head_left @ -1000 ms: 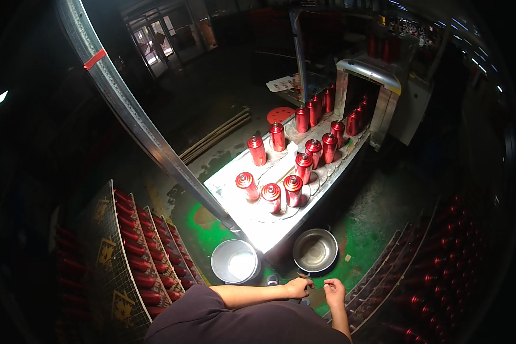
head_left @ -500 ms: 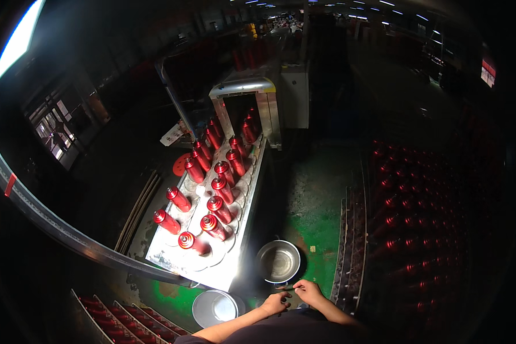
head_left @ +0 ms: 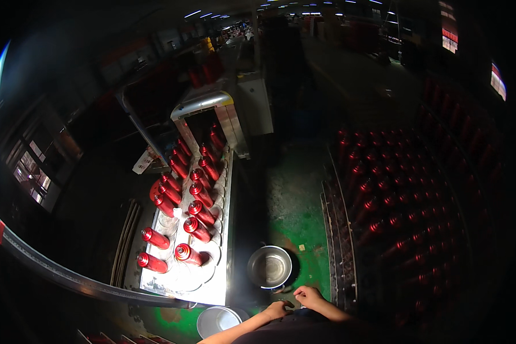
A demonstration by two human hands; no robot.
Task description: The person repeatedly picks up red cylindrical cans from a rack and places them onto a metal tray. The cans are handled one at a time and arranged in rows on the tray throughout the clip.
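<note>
My left hand (head_left: 278,310) is low in the view, palm down with its fingers curled in. Beside it on the right, my right hand (head_left: 309,296) has thumb and fingers pressed together. Whatever either hand may hold is too small and dark to make out. Just beyond them stands a round metal pot (head_left: 270,268), and a pale bucket (head_left: 218,321) sits beside my left forearm. Farther left, shiny red bottles (head_left: 196,229) stand in two rows on a brightly lit, whitish conveyor (head_left: 212,289). Neither hand touches them.
The conveyor runs into a metal-framed tunnel opening (head_left: 203,106). On the right stand racks with many red bottles (head_left: 395,219); a long rack edge (head_left: 341,246) borders the green floor (head_left: 307,229). A curved metal rail (head_left: 57,266) crosses the left side. More racks (head_left: 106,337) show at lower left.
The view has turned to the right, so the conveyor appears farther left and more of the right-hand racks shows. My hands stay close together, the left one slightly lower and more curled.
</note>
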